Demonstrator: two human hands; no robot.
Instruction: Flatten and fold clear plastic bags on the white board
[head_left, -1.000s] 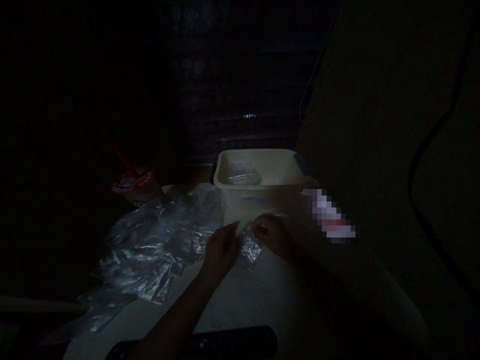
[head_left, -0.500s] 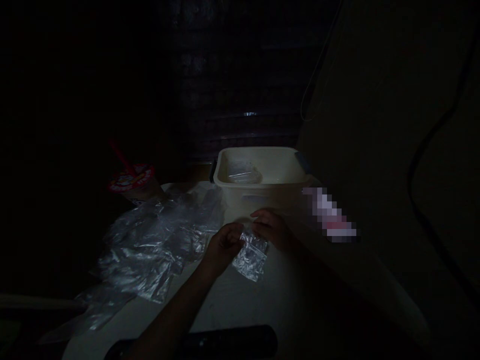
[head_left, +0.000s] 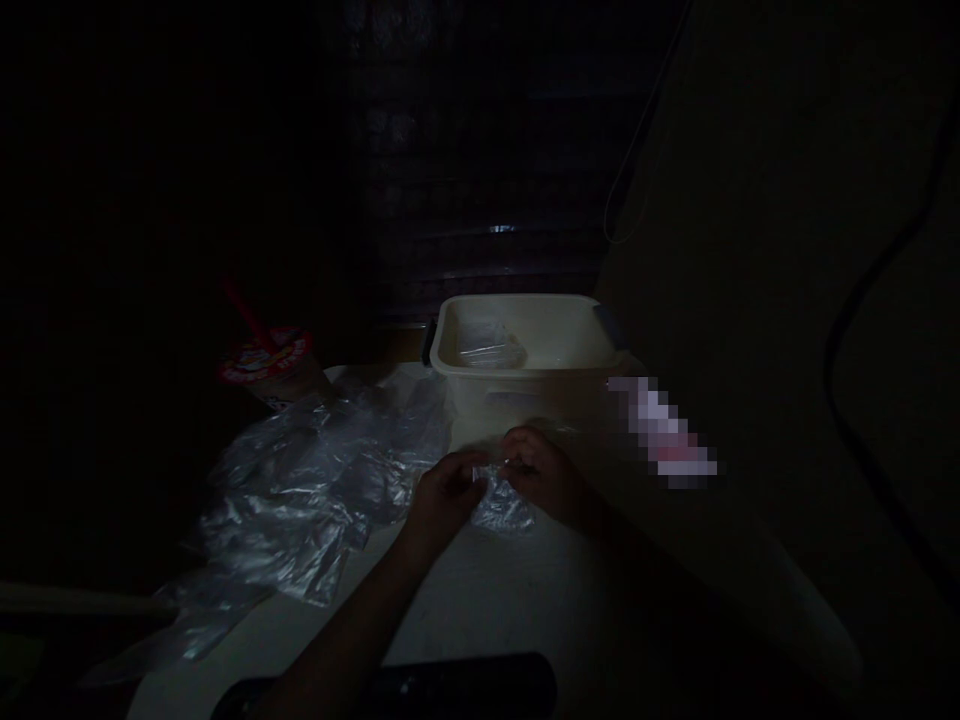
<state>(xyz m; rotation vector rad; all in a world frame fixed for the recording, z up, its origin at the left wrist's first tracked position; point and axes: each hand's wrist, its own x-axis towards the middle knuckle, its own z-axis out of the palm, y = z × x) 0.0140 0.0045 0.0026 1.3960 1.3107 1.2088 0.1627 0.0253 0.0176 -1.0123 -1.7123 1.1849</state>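
Note:
A small clear plastic bag (head_left: 504, 508), crinkled and shiny, hangs between my two hands just above the white table. My left hand (head_left: 448, 497) pinches its upper left edge between thumb and fingers. At the upper right edge, my right hand (head_left: 546, 478) has its fingers curled and closed on the same bag. Whether anything is inside the bag is too dark to tell. Left of my hands lies a large heap of clear plastic bags (head_left: 292, 500). Right behind the hands stands a cream plastic bin (head_left: 525, 385) with some clear plastic packets (head_left: 487, 345) inside.
A drink cup with a red lid and straw (head_left: 266, 358) stands at the back left. A long black object (head_left: 465, 685) lies along the near side of the white table (head_left: 457, 600). A blurred-out item (head_left: 664, 430) is right of the bin. A dark cable hangs at the right.
The small bag's lower end has lifted or folded, so less of its length shows below my hands. Both hands keep their hold and have shifted only slightly.

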